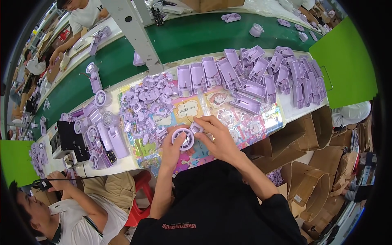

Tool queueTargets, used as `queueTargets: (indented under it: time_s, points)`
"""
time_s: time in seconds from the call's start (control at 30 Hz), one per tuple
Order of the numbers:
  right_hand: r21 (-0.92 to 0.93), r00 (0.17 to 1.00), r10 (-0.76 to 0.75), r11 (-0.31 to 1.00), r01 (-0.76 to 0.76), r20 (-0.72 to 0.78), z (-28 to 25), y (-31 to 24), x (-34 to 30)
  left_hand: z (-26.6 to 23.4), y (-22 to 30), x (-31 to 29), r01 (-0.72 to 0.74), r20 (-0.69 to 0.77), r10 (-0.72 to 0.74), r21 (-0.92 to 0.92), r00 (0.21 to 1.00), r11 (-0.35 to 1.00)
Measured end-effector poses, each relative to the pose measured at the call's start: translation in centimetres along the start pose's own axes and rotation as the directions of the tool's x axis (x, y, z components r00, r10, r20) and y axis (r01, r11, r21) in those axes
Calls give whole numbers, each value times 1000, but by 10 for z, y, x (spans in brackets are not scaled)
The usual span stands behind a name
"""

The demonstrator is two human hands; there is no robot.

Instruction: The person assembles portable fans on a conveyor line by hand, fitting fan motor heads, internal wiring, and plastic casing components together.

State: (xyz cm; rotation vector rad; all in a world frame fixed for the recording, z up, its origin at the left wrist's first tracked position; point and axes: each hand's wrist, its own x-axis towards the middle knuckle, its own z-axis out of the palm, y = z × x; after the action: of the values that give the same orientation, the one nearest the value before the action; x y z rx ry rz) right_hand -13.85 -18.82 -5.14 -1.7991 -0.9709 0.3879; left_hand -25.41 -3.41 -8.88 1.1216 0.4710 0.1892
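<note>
My left hand (170,152) is closed round a lilac, round fan housing (191,140) with a spoked ring, its thumb across the ring. My right hand (222,141) pinches a small lilac bracket (196,128) against the upper right of the housing. Whether the two parts are joined, I cannot tell. A thin dark wire (186,111) rises from near the bracket. Left of my hands lies a heap of small lilac brackets (147,100). Beyond them stand open lilac handle shells (198,76) in a row, with wires inside some.
A patterned mat (249,132) covers the table. More shells (308,83) are stacked at right. Fan assemblies (116,141) lie at left beside a black box (73,139). A green conveyor (196,34) runs behind a grey post (132,30). Cardboard boxes (308,190) stand at right; a co-worker (87,212) sits at left.
</note>
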Motion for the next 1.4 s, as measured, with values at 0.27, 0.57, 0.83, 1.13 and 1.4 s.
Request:
queueTargets:
  time_s: [0.27,0.57,0.83,1.13,1.4]
  points:
    - [351,979,202,914,-203,40,7,17,-4,-6,-4,-1,5,27,-4,-32,1000,999]
    - [456,913,399,799,-391,85,3,14,-2,-12,-16,-2,-103,71,90,196,993,975]
    - [435,924,335,816,-381,182,-4,10,-8,-4,-7,-11,-100,170,102,-19,980,995]
    - [619,931,352,712,-331,94,3,-3,-23,15,1,-8,-293,42,290,144,956,945]
    - [488,930,352,797,-355,100,-16,-16,-35,28,-6,-11,-186,92,201,-149,975,971]
